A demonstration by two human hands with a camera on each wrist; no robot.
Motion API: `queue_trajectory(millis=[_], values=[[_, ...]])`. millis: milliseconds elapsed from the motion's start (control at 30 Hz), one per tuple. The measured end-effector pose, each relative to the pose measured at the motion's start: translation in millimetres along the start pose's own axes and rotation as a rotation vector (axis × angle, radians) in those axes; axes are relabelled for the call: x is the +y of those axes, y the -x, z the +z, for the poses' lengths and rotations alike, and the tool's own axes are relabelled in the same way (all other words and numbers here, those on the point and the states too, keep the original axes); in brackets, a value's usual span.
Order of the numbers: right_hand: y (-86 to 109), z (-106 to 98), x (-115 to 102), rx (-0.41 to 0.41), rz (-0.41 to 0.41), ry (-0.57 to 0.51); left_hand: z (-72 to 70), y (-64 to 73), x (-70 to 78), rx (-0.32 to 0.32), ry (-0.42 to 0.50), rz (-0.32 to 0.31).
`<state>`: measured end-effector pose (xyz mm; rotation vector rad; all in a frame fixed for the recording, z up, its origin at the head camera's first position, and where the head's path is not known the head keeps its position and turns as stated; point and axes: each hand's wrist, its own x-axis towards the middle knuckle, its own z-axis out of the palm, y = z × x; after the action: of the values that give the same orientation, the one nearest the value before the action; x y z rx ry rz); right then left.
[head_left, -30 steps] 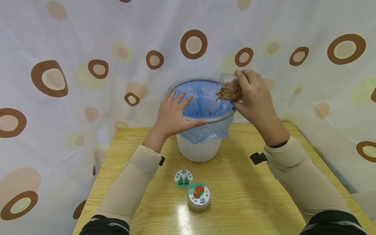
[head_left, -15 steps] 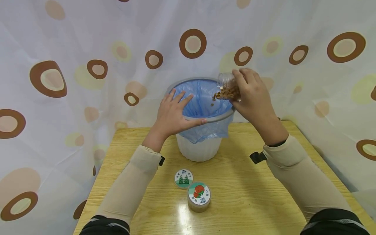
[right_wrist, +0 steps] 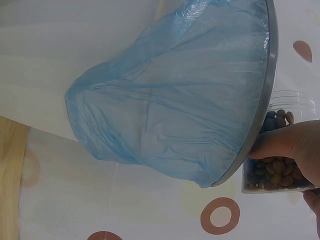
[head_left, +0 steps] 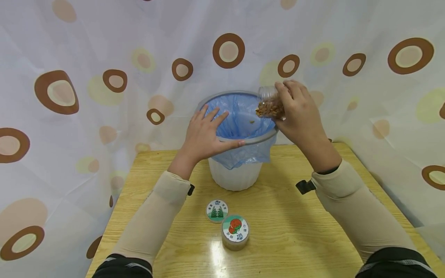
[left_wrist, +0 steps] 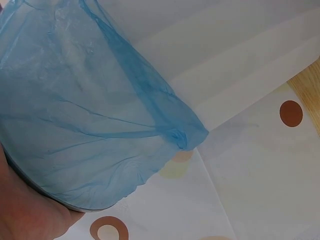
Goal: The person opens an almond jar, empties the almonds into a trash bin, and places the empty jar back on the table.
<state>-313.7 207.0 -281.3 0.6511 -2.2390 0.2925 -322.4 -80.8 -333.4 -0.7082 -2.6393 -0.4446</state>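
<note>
In the head view my right hand (head_left: 300, 110) grips a clear jar (head_left: 267, 92) tipped on its side, its mouth facing left over the trash can's opening. Brown nut-like pieces (head_left: 270, 109) lie along the jar's lower side, and one is in the air below the mouth. The white trash can (head_left: 235, 175) has a grey rim and a blue plastic bag (head_left: 240, 154) folded over it. My left hand (head_left: 203, 135) rests on the can's near left rim, fingers spread over the opening and thumb along the rim. The right wrist view shows the jar (right_wrist: 277, 182) just outside the rim.
On the wooden table (head_left: 288, 231) before the can lie a round lid (head_left: 217, 211) with a green picture and a capped jar (head_left: 235, 233) with a tomato picture on its lid. A patterned curtain (head_left: 139, 38) hangs behind and along both sides.
The jar in my right hand has shifted slightly left. Pieces spilled from its mouth into the can, several at half a second ago. The left hand has stayed in place.
</note>
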Motion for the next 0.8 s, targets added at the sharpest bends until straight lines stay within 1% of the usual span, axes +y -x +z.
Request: queue_trajectory(millis=[267, 567, 800], values=[[1.0, 2.2, 0.7, 0.021, -0.035, 0.004, 0.1, -0.5, 1.0, 0.008, -0.007, 0.002], [0.9, 4.6, 0.9, 0.048, -0.055, 0.01, -0.4, 0.3, 0.5, 0.014, 0.001, 0.01], [0.3, 5.4, 0.0, 0.038, -0.064, 0.016, -1.2, 0.2, 1.4, 0.007, 0.003, -0.001]])
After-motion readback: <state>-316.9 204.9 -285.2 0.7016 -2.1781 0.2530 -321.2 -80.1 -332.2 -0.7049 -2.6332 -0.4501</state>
